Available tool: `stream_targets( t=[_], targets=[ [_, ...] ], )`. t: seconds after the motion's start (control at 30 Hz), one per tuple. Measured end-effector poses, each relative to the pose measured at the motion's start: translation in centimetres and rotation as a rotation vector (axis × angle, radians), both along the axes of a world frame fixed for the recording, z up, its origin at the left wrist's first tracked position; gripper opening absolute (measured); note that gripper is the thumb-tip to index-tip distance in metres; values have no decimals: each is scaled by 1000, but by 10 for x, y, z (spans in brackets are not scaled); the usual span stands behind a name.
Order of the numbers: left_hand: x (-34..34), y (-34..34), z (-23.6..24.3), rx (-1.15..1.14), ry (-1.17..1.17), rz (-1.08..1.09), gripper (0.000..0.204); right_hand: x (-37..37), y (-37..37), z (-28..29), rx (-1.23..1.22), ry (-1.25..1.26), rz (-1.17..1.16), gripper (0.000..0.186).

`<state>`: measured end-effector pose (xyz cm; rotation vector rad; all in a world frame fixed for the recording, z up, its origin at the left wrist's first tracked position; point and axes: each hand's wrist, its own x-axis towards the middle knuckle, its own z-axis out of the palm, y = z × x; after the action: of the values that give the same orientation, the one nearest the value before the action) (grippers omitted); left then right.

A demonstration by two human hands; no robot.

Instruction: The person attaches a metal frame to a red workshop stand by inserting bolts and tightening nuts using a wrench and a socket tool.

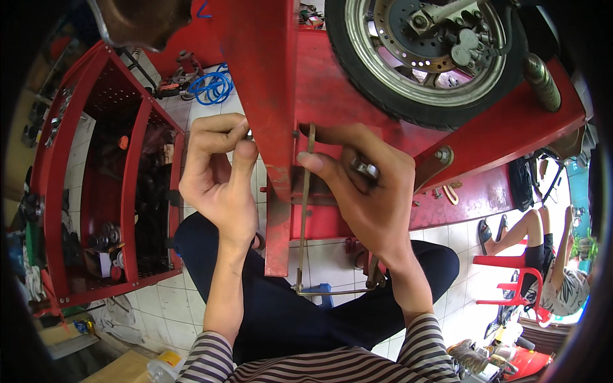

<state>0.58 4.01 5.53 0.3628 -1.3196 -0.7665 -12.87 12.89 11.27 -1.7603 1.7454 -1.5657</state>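
Note:
On the left side of the upright red steel post (262, 76), my left hand (217, 185) pinches a small metal piece (250, 136), mostly hidden by my thumb and finger. On the other side, my right hand (370, 191) holds a thin bent metal rod (304, 223) between thumb and forefinger against the post, near a small bolt. The rod runs down and turns right below the hand. A shiny metal piece (364, 167) is tucked in my right palm.
A wheel with brake disc (345, 57) sits on the red stand (447, 217) beside a red arm (485, 140). A red cart (132, 236) is left, with a blue coiled hose (211, 86) behind. A person (568, 290) with a red plastic chair (517, 287) is at right.

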Motion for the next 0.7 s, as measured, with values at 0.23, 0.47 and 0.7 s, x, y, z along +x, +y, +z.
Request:
stream_targets(
  t=[0.23,0.47,0.7],
  targets=[
    [-8,5,-9,9,56,18,33,4,-4,-6,-46,-51,-34,22],
    [-9,13,-10,-45,-100,196,32,2,-3,-4,-22,-23,-26,22],
    [-14,16,-8,-42,-86,199,29,-4,-3,-2,-12,-23,30,18]
  ],
)
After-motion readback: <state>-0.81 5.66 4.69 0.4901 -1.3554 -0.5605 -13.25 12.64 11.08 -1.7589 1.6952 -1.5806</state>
